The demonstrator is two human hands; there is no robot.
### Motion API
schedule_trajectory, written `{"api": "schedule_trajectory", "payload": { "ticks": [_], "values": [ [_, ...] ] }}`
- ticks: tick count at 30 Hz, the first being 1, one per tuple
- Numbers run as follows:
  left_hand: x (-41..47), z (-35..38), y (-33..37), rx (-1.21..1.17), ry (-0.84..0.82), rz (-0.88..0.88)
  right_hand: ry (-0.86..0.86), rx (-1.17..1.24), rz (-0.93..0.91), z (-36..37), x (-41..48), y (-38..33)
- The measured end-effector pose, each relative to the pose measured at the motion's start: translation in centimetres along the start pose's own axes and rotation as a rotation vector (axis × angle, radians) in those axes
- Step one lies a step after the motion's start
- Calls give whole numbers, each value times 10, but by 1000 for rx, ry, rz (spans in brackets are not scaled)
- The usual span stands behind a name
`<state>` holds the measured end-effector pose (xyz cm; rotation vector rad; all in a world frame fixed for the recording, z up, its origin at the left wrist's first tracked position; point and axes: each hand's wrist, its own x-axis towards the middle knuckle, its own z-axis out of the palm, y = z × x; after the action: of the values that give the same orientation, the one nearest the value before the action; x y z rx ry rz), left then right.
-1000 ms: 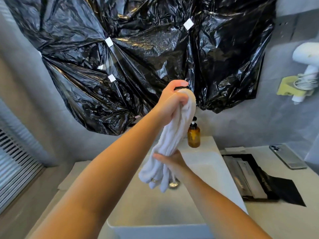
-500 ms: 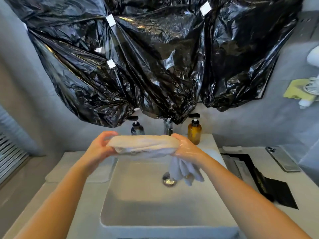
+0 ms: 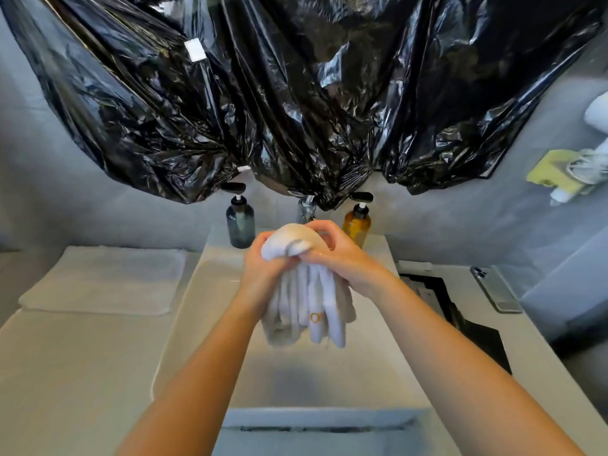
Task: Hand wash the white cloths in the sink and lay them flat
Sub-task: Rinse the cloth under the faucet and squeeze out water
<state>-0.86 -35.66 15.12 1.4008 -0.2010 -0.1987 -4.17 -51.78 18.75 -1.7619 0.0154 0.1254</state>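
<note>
Two grips were closed round one white cloth; the left hand and right hand clutched its bunched top above the sink; it looked soft, limp, probably water-heavy; best held at the bunch.

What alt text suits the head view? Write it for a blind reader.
The left hand and right hand grip a bunched white cloth over a sink, folds hanging down. A second white cloth lies flat on the counter to the left; two pump bottles stand behind the sink under black plastic sheeting.
</note>
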Motion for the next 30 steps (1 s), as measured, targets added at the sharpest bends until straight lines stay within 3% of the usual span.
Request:
{"api": "schedule_trajectory", "payload": {
  "ticks": [5,7,10,13,18,20,23,26,30],
  "values": [
    [17,16,-31,-289,163,-254,-40,150,131,8,-22,66],
    [21,22,-49,-274,260,-360,2,215,176,22,-22,95],
    [18,29,-80,-132,341,-385,43,263,242,44,-18,122],
    [19,22,-104,-13,229,-390,26,255,247,51,-13,151],
    [38,-25,-143,-373,-181,-470,-55,713,588,35,-2,186],
    [47,-33,-158,-482,-245,-505,-57,739,691,29,2,194],
    [65,-27,-163,-444,-218,-571,-212,793,645,25,10,195],
    [83,-18,-157,-252,-183,-552,-303,552,540,16,25,199],
    [93,3,-147,-11,-195,-518,-171,107,473,17,44,193]
  ]
}}
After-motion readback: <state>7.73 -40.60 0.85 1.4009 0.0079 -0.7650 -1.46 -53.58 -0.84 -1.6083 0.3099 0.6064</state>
